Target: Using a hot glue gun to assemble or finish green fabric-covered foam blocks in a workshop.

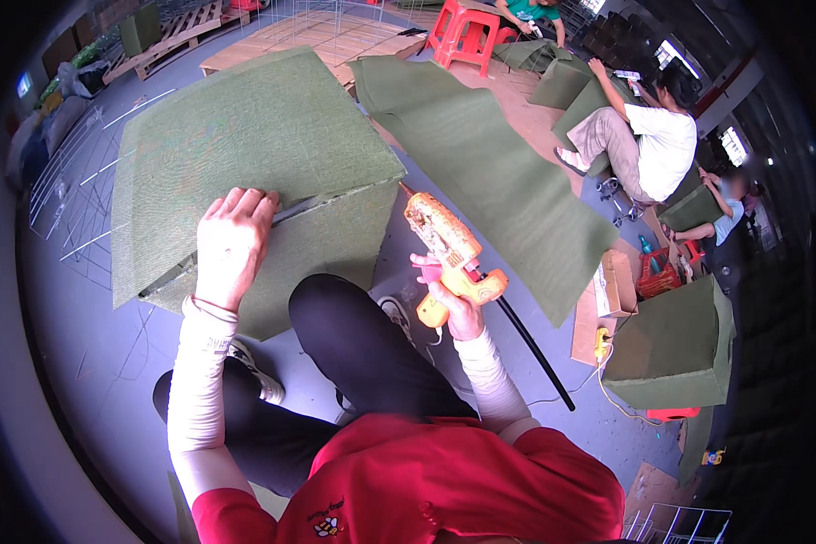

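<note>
A large box covered in green woven mesh fabric [245,136] stands in front of my knees, its top sheet overhanging the near side. Along the near top edge runs a narrow gap between the top sheet and the side panel. My left hand [233,245] grips the edge of the top sheet near the middle of that gap, fingers curled over the fabric. In my right hand [455,304] is a worn orange glue gun [446,238], with a long black glue stick [535,354] sticking out behind it. The gun's nozzle points at the box's right corner, very close to it.
A loose green fabric sheet [490,163] lies to the right of the box. Wire frames [68,186] stand at left. Further right are a cardboard box [615,283], a power socket with cord [601,343] and another green box [675,354]. Several people work beyond, near red stools [467,36].
</note>
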{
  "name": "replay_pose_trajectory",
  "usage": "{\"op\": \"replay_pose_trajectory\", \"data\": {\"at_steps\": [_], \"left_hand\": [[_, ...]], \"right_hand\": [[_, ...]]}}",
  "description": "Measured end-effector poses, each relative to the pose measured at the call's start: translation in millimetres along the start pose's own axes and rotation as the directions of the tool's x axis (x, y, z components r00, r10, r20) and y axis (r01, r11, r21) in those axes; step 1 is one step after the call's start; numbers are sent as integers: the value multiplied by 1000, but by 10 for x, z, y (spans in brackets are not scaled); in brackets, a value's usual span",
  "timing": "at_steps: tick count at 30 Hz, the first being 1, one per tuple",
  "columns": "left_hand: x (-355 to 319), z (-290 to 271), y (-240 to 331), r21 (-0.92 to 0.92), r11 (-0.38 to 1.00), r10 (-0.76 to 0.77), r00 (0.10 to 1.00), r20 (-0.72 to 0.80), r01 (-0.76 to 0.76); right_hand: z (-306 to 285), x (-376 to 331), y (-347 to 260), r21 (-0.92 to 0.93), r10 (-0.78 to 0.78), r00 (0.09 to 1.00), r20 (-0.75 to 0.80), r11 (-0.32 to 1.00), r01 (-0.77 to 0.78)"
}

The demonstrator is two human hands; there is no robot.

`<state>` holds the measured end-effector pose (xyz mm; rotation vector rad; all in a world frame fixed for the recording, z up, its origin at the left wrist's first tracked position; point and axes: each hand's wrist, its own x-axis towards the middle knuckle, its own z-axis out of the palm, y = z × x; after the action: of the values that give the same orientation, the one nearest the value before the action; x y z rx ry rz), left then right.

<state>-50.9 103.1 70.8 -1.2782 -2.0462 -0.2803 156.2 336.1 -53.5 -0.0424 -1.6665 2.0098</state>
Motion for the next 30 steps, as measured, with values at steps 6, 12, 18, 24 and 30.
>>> {"op": "replay_pose_trajectory", "data": {"at_steps": [6, 12, 18, 24, 30], "left_hand": [[47, 3, 81, -41, 999, -33, 995, -99, 29], [77, 28, 121, -35, 999, -34, 992, -124, 30], [92, 44, 128, -41, 998, -48, 991, -123, 43], [90, 54, 127, -55, 998, -46, 991, -128, 39], [103, 71, 124, -68, 997, -42, 988, -148, 32]], "right_hand": [[55, 9, -12, 15, 4, 999, -49, 1000, -3], [71, 13, 13, 25, -8, 997, -74, 1000, 10], [111, 2, 28, -22, -41, 994, -106, 999, 39], [96, -6, 178, -19, -111, 987, -114, 994, 110], [98, -8, 192, -15, -109, 986, -126, 994, 108]]}}
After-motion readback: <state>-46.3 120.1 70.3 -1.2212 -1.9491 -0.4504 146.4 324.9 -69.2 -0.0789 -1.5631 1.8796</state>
